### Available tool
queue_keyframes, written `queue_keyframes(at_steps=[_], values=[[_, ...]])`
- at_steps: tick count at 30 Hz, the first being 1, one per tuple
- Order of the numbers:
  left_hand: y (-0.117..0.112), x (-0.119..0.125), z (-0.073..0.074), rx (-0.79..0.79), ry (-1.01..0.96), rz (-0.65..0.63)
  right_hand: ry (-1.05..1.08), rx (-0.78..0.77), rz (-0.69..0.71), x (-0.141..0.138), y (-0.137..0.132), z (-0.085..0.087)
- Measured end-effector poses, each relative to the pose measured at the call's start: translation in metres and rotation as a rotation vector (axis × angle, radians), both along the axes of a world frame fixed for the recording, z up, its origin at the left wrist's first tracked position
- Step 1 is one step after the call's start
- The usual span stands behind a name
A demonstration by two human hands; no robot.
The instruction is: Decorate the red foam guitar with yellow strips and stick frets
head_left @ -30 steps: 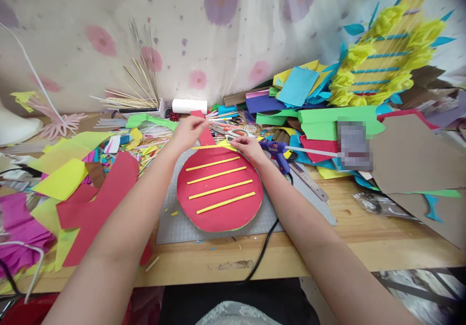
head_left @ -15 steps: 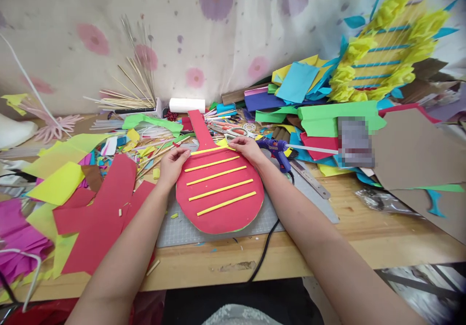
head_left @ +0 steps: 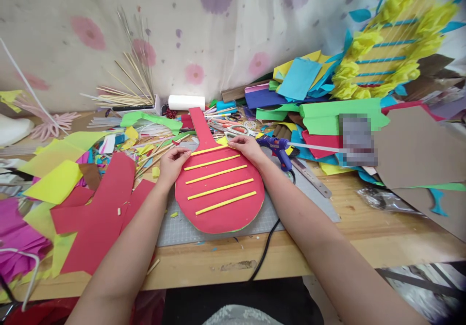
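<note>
A red paddle-shaped paper cut-out lies on a grey cutting mat, its handle pointing away from me. Several yellow strips cross its round part. The topmost yellow strip is held at both ends. My left hand pinches its left end at the paddle's edge, fingers curled together. My right hand presses its right end with closed fingertips. Both forearms reach in from the bottom of the view.
A blue glue gun lies just right of my right hand, its black cable running off the table edge. Scissors, a metal ruler, red paper offcuts, thin sticks and heaps of coloured paper crowd the table.
My left hand came down from the paddle's handle to the left end of the top yellow strip. The strip now lies flatter across the paddle. My right hand has stayed at the right end.
</note>
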State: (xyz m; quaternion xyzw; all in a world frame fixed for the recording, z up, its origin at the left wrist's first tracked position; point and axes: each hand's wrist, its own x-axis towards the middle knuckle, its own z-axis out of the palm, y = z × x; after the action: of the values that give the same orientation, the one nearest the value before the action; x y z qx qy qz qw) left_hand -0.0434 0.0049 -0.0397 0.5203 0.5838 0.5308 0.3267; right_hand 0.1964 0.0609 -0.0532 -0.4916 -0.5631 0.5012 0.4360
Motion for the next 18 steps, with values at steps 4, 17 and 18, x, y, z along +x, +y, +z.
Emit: queue_keyframes(at_steps=[4,17,18], values=[[0.0005,-0.0006,-0.0016,-0.005,-0.038,0.011,-0.019,0.015,0.005,0.0000,0.0010,-0.0025],[-0.0012,0.0030,0.0052,-0.042,-0.020,0.009,-0.109,0.046,0.009,0.0001,0.0018,-0.0029],[-0.0012,0.0030,0.0050,-0.039,-0.022,0.011,-0.115,0.045,0.008,0.0000,0.0016,-0.0025]])
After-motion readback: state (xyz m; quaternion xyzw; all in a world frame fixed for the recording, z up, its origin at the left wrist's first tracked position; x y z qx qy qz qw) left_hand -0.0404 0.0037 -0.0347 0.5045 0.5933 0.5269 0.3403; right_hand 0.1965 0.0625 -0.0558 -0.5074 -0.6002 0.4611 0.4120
